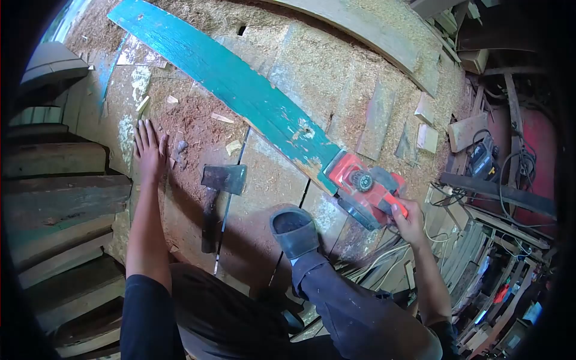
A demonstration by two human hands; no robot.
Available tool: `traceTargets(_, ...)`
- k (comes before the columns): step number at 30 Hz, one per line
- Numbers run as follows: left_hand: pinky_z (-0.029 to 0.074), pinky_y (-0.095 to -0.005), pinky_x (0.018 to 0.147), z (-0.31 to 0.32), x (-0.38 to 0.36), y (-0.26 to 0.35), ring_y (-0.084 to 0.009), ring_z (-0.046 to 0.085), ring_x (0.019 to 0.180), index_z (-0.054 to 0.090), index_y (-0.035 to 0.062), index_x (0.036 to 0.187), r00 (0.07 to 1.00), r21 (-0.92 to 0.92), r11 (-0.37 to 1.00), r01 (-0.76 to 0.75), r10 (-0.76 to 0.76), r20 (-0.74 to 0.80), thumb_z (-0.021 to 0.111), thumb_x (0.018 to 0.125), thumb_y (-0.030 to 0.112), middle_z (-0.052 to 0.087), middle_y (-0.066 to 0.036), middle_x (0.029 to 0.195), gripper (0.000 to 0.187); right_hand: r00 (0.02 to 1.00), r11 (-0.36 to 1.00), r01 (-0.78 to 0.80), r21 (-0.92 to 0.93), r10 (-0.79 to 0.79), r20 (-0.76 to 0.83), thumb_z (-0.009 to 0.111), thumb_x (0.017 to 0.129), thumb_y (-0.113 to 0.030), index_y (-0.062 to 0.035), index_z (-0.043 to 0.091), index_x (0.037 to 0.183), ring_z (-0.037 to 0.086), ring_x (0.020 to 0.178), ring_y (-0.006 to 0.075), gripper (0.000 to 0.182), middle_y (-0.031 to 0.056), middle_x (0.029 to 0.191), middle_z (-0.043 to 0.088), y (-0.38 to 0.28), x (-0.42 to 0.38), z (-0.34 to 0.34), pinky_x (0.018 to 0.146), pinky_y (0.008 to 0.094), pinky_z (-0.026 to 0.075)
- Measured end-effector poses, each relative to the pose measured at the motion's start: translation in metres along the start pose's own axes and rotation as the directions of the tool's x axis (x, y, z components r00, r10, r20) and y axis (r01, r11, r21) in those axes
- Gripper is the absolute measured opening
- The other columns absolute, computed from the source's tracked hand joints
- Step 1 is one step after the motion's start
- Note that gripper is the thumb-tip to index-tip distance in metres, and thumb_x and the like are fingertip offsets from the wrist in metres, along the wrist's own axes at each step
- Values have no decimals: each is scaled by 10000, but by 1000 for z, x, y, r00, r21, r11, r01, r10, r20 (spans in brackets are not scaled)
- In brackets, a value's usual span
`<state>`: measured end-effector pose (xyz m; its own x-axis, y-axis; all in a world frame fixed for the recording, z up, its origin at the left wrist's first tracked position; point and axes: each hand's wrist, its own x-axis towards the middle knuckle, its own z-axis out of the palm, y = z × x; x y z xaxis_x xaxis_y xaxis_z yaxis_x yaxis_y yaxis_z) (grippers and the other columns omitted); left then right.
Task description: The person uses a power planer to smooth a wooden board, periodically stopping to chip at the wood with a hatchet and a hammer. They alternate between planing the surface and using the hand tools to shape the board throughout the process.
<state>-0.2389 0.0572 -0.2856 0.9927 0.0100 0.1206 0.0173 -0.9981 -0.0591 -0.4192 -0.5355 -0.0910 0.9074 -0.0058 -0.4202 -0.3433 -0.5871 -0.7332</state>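
Note:
A long teal-painted board [231,81] lies slanting across the dusty plank floor, its paint chipped near the lower right end. On that end rests a red electric planer [366,189], and my right hand [410,221] is wrapped round its rear handle. My left hand [150,146] lies flat on the sawdust-covered floor, fingers spread, away from the board and holding nothing. Between my left arm and the board is a hatchet [223,180] with a dark blade and handle, lying on the floor. My shoe [294,231] stands close to the board's near edge.
Stacked timber [60,198] fills the left side. A pale plank [366,36] lies beyond the teal board. Wood offcuts [427,138] and another power tool [483,159] with cables are at the right. Loose cords [384,258] run beside my right arm.

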Motion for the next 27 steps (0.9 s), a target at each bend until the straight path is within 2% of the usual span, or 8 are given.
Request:
traceTargets(3,103,-452,1177,-10,-1,12,-287,146,1479,173,144,1548,997,9,997,71,-72,29,323,1003,533,157,-85,1610,686,1000,999,-9,47,9,16,537,942,-198,18,601,743,535,514,113,300,37,573,559,-4,4,4,509,283,423)
traceTargets(4,93,-436,1180,-9,-1,14,-269,153,1479,184,153,1547,996,55,995,85,-86,19,317,1005,528,174,-69,1608,673,1000,999,-17,48,16,15,536,946,-202,15,596,738,528,514,109,306,32,573,555,-6,5,5,507,279,419)
traceTargets(7,98,-433,1179,-12,-2,19,-257,159,1478,207,160,1543,996,42,995,88,-87,-30,321,1008,512,195,-60,1604,651,1000,996,-9,93,9,2,533,947,-207,13,590,735,515,510,112,311,30,571,544,-11,10,14,506,279,413)
traceTargets(12,93,-430,1179,-14,-1,20,-232,176,1475,248,158,1533,994,36,995,93,-91,-51,338,1006,483,220,-49,1598,626,998,998,57,38,-57,18,526,941,-206,12,590,744,511,510,117,300,35,575,546,-25,32,19,501,285,398)
traceTargets(20,131,-420,1166,-22,1,23,-218,188,1473,265,153,1529,993,57,992,113,-113,-18,350,1000,441,231,-35,1597,609,999,993,-31,117,27,32,523,938,-208,16,605,758,515,507,115,299,40,574,551,-66,72,37,495,298,398)
traceTargets(27,142,-433,1161,-30,3,25,-232,196,1471,269,150,1527,991,24,991,131,-131,21,374,993,427,242,-51,1592,610,998,996,59,73,-60,14,518,938,-213,12,608,747,495,484,98,309,21,550,532,-97,107,53,474,285,385)
